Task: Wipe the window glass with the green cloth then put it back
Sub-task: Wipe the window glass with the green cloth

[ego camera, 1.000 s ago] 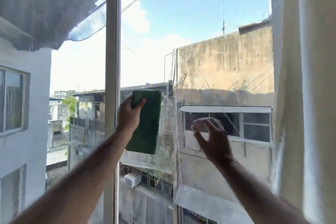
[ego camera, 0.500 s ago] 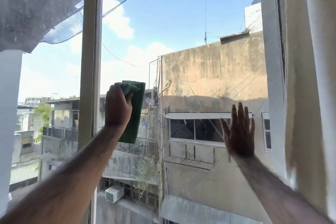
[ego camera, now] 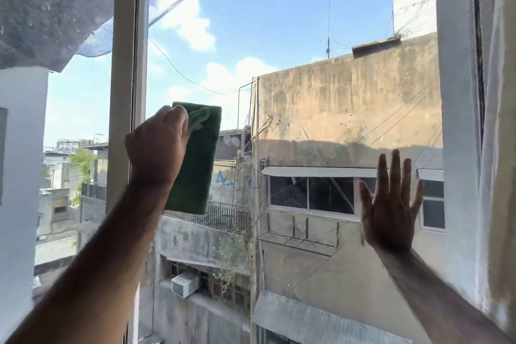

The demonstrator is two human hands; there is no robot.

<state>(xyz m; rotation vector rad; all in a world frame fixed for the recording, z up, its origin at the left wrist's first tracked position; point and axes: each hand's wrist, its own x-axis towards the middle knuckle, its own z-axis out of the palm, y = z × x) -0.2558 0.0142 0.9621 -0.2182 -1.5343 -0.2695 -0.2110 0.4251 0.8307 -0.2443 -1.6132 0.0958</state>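
Observation:
My left hand (ego camera: 157, 145) grips the top left of the green cloth (ego camera: 196, 170), a folded dark green rectangle hanging upright against the window glass (ego camera: 279, 45), just right of the vertical frame bar. My right hand (ego camera: 389, 204) rests flat on the glass at the right, fingers spread and pointing up, holding nothing. Both forearms reach up from the bottom corners.
A pale vertical window frame bar (ego camera: 125, 64) stands left of the cloth. A light curtain (ego camera: 497, 148) hangs along the right edge beside the right frame post (ego camera: 455, 92). Beyond the glass are concrete buildings, netting at upper left and sky.
My left hand with the cloth has stayed near the frame bar, shifting slightly. My right hand went from curled off the glass to flat and spread on it at the right.

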